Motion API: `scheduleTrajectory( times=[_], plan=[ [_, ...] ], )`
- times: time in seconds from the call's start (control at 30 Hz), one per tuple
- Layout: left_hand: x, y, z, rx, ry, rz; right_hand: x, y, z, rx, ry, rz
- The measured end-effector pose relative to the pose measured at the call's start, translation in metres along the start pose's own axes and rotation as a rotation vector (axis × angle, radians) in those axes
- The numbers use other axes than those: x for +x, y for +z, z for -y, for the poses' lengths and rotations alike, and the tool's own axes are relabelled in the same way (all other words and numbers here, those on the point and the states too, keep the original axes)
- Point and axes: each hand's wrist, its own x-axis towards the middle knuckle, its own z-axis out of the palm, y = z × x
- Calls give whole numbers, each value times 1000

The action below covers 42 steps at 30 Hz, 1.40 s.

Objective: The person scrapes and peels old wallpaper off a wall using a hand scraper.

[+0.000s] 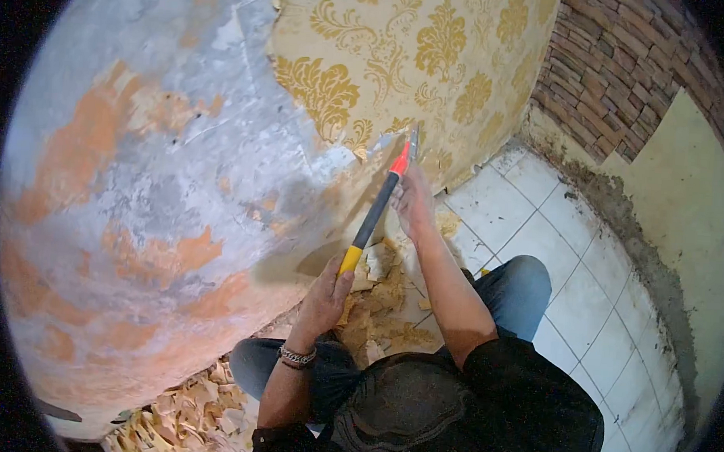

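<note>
Scraping item: I see my left hand [324, 293] clasping the scraper [376, 209] at its yellow end, right hand [412, 202] clamped higher for leverage; blade pressed under the wallpaper [410, 58] edge on the wall [138, 176]. Scraps [374, 307] below, by the tiles [586, 268].

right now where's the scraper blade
In the head view the scraper blade touches the wall at the lower edge of the gold wallpaper, just above the right hand.
</note>
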Motion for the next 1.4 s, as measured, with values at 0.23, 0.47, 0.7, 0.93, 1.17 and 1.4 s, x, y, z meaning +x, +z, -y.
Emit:
scheduleTrajectory(
  times=[0.23,0.47,0.7,0.93,1.17,1.4],
  plan=[
    [-59,52,35,-122,-155,-60,-52,57,-9,-317,-64,-208],
    [-73,103,54,-245,-430,-210,-47,28,-96,-936,-217,-52],
    [-38,134,80,-462,-382,-350,-21,39,-88,-1001,-390,-57],
    [-28,129,87,-180,-399,-363,-63,15,-109,-912,-280,44],
    [-29,41,15,-389,-51,-345,-66,4,-77,-1251,-84,-36],
    [-60,-59,-153,-1085,624,73,-25,-14,-77,-1225,-609,25]
  ],
)
